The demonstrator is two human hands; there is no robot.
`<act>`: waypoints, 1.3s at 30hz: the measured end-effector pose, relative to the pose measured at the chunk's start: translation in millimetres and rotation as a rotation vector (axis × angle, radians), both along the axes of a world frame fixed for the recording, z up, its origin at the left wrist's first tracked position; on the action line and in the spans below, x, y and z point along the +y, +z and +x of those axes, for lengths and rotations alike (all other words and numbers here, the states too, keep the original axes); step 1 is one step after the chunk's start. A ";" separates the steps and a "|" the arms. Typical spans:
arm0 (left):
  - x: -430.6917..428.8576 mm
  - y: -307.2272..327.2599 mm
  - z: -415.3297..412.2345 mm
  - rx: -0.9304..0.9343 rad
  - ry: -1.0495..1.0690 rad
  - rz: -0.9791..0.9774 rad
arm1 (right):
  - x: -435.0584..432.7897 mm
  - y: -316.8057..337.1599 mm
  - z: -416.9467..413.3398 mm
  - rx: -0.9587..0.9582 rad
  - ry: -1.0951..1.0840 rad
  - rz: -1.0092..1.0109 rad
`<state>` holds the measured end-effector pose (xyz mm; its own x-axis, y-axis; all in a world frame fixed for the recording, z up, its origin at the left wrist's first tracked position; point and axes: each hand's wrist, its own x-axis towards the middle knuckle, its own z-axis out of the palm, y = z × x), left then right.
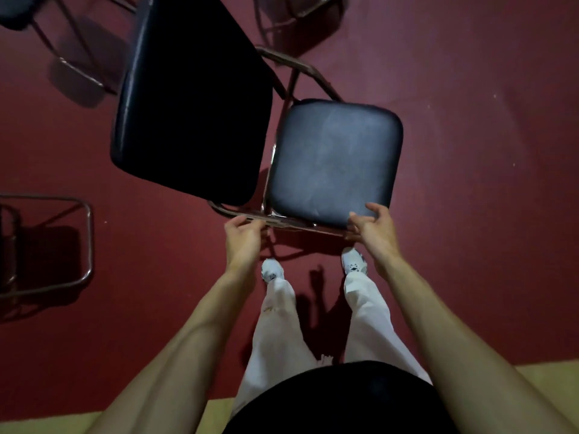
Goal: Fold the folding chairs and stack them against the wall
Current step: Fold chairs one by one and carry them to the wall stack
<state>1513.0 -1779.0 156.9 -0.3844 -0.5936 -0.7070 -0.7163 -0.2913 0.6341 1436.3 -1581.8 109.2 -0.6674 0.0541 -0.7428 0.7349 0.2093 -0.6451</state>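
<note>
**Since chair one is still wide open, basically nothing's done yet**

Though it's pretty dim in here, you can make out the left grip (242, 236) with thumb and fingers curled round the chrome frame tube (282, 222) at the near edge of the folding chair (308, 70). The right grip (372, 227) sits at the near corner of the seat (335, 161). Its fingers are spread and loose, touching the pad but not clamped on it as far as I can see.

Just beyond the left grip the backrest (188, 104) looms up, and the seat lies flat beyond the right grip. So this chair is unfolded, standing on the red floor (470, 214).

Well out past the left grip there's a second chair frame (84, 239), and farther ahead a third chair (15, 10). Can't tell if either is folded.

No stack anywhere, and no wall I can pick out. My guess is everything's still left: fold this one, do the others, then carry them over.
</note>
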 end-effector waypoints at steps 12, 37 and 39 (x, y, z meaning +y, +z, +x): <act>-60.6 -120.2 -1.0 -0.047 0.227 -0.032 | -39.0 -82.2 48.5 -0.025 0.216 0.209; -44.1 -224.3 -9.4 0.276 0.470 -0.407 | 2.6 -274.7 -5.0 -0.280 -0.833 -0.244; -47.7 -222.0 -6.7 0.297 0.485 -0.311 | 7.8 -289.1 -9.4 -0.269 -0.790 -0.198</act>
